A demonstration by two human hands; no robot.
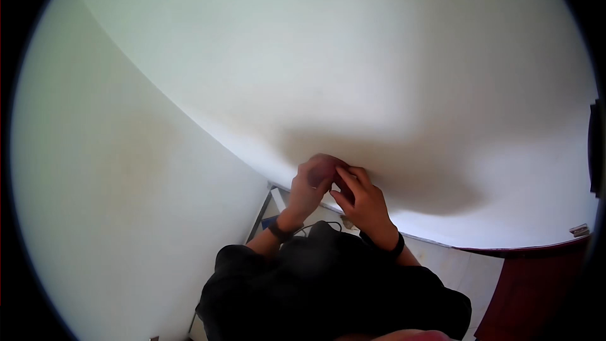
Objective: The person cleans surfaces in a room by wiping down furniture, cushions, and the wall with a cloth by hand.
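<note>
A dark red, rounded object (pixel 326 165) is held up in front of the white wall, between both hands. Its exact kind is hard to make out, as fingers cover much of it. My left hand (pixel 303 193) is closed around its left side, thumb pointing inward. On the opposite side, my right hand (pixel 363 204) grips it with bent fingers, the fingertips on its surface. The two hands are close together, and a dark band circles each wrist.
Two white walls (pixel 379 44) meet in a corner at the left. Low in that corner are a white strip, something blue and a dark cable (pixel 336 223). A dark red surface (pixel 536 290) lies at the lower right, beside pale floor tiles (pixel 475 268).
</note>
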